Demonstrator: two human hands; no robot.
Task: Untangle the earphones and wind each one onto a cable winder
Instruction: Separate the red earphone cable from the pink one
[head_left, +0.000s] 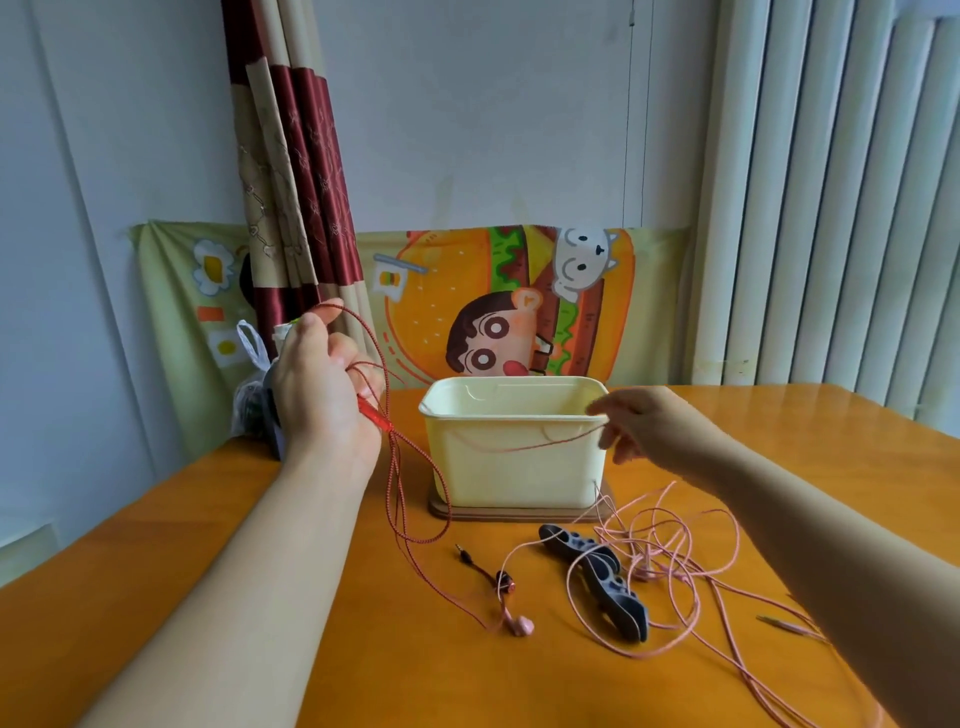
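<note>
Orange wooden table (779, 441) set against a pale wall and a cartoon burger cloth (498, 296); both hands raised over it.

Left hand (322, 395) is closed around loops of the red braided earphone cable (415, 478), lifted above the table's left edge. Right hand (644, 421) pinches the same cable's far run, stretched across the front of the cream plastic tub (514, 457). Its slack hangs down to the black jack plug (464, 554) on the table. The pink earphone cable (675, 561) lies loosely tangled over the dark grey cable winders (597, 577), right of centre. The near-left tabletop is bare.
</note>
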